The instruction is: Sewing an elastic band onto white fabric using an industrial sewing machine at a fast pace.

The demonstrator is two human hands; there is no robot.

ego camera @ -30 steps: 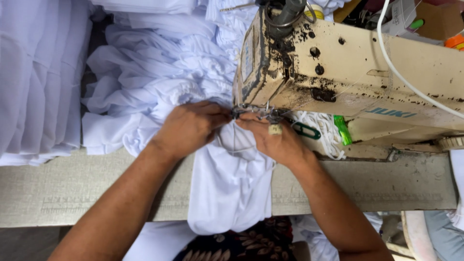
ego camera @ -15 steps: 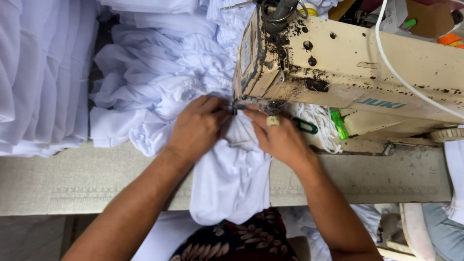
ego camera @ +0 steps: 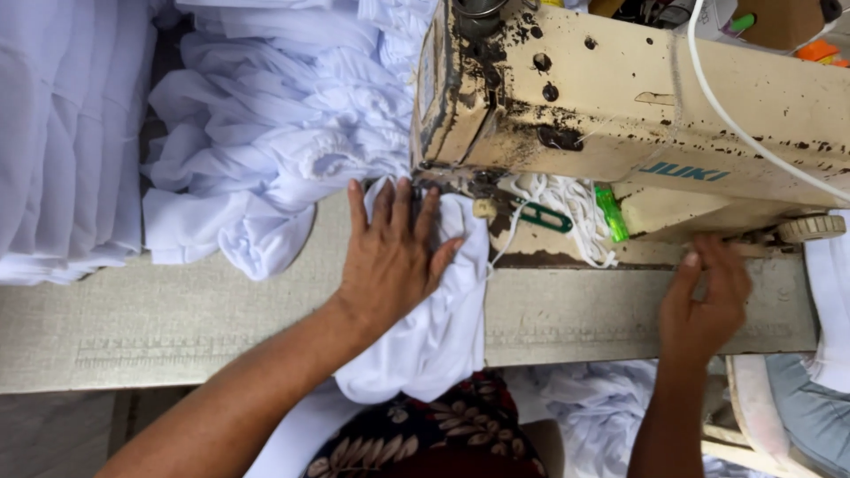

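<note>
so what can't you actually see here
Head view only:
- Needle: hidden behind the sewing machine head.
- Right hand fingers: blurred near the handwheel, so contact is unclear.
- White cloth under the left hand: seam covered by the palm.
- Cloth stack: cut off at the left edge.

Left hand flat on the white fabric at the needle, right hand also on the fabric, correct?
Not quite. In the head view the left hand lies flat on the white fabric piece, but the right hand is off it, at the right end of the worn cream sewing machine.
</note>
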